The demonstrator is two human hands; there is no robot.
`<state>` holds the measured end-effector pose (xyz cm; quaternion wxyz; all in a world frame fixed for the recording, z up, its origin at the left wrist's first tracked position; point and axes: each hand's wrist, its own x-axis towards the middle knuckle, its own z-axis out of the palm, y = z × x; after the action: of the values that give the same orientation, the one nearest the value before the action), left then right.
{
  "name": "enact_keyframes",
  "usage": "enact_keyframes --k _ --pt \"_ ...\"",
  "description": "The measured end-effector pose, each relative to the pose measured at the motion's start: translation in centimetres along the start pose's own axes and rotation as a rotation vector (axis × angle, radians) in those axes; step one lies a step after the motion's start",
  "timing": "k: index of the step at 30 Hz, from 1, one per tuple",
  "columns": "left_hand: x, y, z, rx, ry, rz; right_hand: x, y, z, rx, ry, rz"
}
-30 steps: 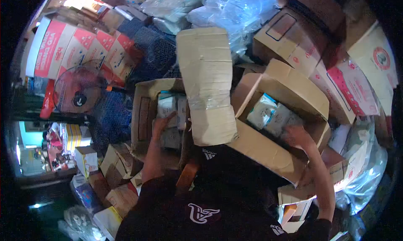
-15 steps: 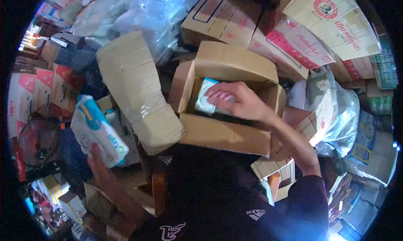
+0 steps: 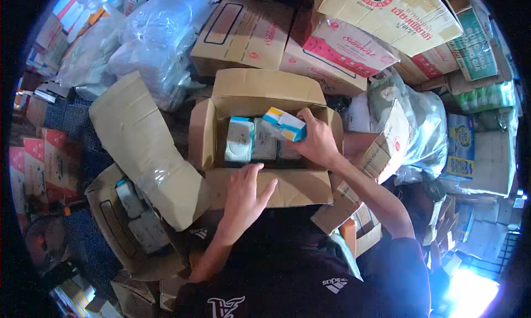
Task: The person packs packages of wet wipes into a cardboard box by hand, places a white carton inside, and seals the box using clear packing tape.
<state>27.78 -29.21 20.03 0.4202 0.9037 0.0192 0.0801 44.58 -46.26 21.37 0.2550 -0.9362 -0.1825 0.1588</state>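
A cardboard box [image 3: 268,85] stands with its flaps spread in front of me. Inside lie white packs with blue ends, including one at the left [image 3: 239,142] and another in the middle [image 3: 265,143]. My right hand [image 3: 319,138] grips a white-and-blue pack [image 3: 285,124] with a yellow patch, tilted above the contents at the right side. My left hand [image 3: 246,199] is open, fingers spread over the near flap [image 3: 296,189], holding nothing. At the left, a second open box [image 3: 108,218] holds similar packs [image 3: 148,230].
A long cardboard flap [image 3: 138,135] rises between the two boxes. Closed cartons [image 3: 243,33] and a bulging plastic bag [image 3: 166,35] crowd the far side. Another clear bag [image 3: 417,124] lies at the right. Red-and-white boxes [image 3: 58,163] stand far left.
My left hand has come right from the left box to the near flap and let go of its large pack. My right hand has lifted a pack. More packs show inside the middle box.
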Motion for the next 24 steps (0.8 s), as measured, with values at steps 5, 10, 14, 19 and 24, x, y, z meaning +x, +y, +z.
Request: enact_keyframes --k 5,10,14,19,24 --pt "-0.8 -1.0 -0.8 -0.100 -0.176 -0.066 3.3 8.2 4.6 0.001 -0.100 0.160" --pt "-0.5 -1.6 -1.3 -0.149 -0.243 -0.088 4.7 11.2 10.0 -0.426 0.016 0.136" --pt "0.1 -1.3 -2.1 -0.121 -0.286 -0.042 4.8 10.5 10.8 -0.956 -0.155 -0.232" --pt "-0.3 -1.5 -2.4 -0.117 -0.315 -0.018 4.0 11.2 11.9 -0.666 -0.173 -0.377" --pt "-0.1 0.1 -4.8 -0.128 -0.297 -0.125 5.4 9.6 9.5 -0.746 -0.428 -0.356"
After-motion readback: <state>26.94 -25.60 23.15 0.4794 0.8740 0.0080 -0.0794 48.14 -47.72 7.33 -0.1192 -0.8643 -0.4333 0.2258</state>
